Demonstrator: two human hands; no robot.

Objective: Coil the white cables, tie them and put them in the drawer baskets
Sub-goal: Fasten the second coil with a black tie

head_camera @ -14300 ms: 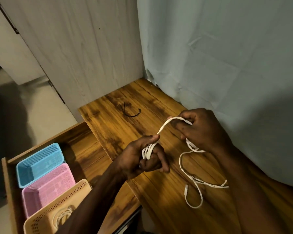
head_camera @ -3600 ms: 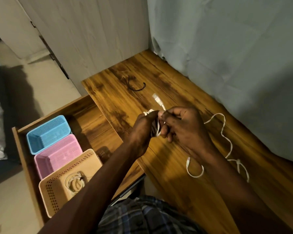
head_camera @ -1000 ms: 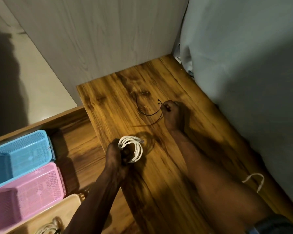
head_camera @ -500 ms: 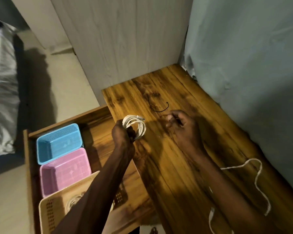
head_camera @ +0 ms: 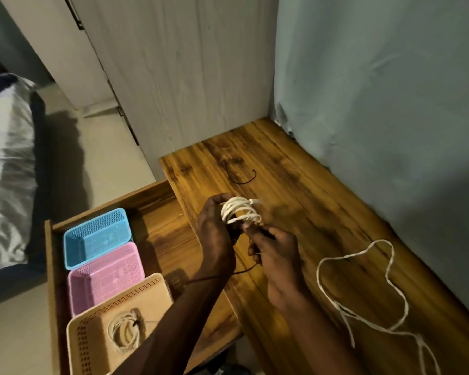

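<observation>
**Coiled white cable held over worktop edge; dark tie in the other hand**

Left hand [head_camera: 214,234]: fingers curled round a coiled white cable [head_camera: 240,211], the loops standing above the near-left edge of the worktop [head_camera: 295,190].

Right hand [head_camera: 275,253]: just beside the left, fingertips pinching a thin dark tie [head_camera: 244,272] directly below the coil. The tie trailed down and left, crossing the left wrist. Whether it already passed round the coil could not be told.

Second dark tie [head_camera: 243,177]: lay curved on the worktop, beyond the hands, untouched.

Loose white cable [head_camera: 363,288]: uncoiled, sprawled in open loops on the worktop to the right of the right forearm, running off the lower edge of the view.

Drawer [head_camera: 157,228]: pulled open to the left of the worktop, wooden. It held three perforated plastic baskets in a row along its left side:
- blue basket [head_camera: 96,236], farthest;
- pink basket [head_camera: 106,277], middle, touching both neighbours;
- beige basket [head_camera: 92,345], nearest, containing one coiled and tied cable [head_camera: 125,331].

Surroundings: pale wood-grain panel [head_camera: 187,77] behind the worktop, grey-blue curtain [head_camera: 377,104] along its right side, bed [head_camera: 6,169] with light bedding at far left.
</observation>
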